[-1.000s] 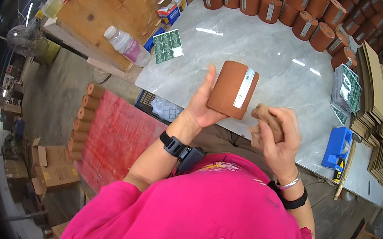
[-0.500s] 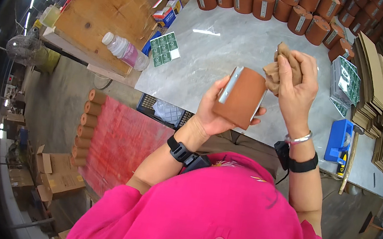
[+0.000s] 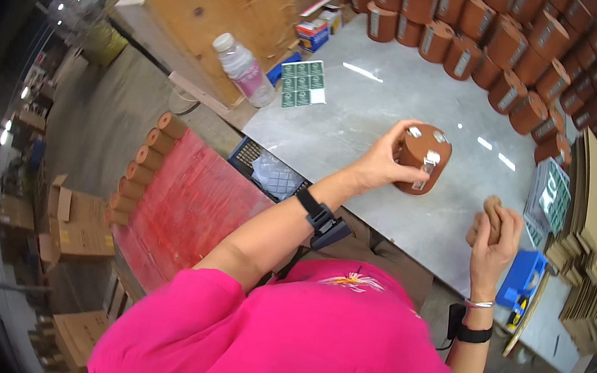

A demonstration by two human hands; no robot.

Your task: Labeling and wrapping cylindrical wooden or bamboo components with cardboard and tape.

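My left hand [image 3: 380, 161] is closed around a brown-red rounded block [image 3: 435, 138] with metal pieces on its top and a metal strip down its side. The block stands upright at the middle of the grey tabletop [image 3: 369, 94], and whether its base touches the surface I cannot tell. To the right, near the table's front edge, my right hand [image 3: 498, 244] grips a crumpled brown cloth [image 3: 486, 221], apart from the block.
Similar blocks [image 3: 470, 62] are stacked along the table's back. Flat cardboard [image 3: 596, 193] and a blue tape dispenser [image 3: 522, 277] lie right. A plastic bottle [image 3: 245, 72], a green sticker sheet [image 3: 301, 84] and a red board [image 3: 191, 211] with brown cylinders [image 3: 159, 141] are left.
My left hand has carried the block forward over the table and turned it upright, its top now showing. My right hand has drawn away from the block toward the near right, still holding the cloth.
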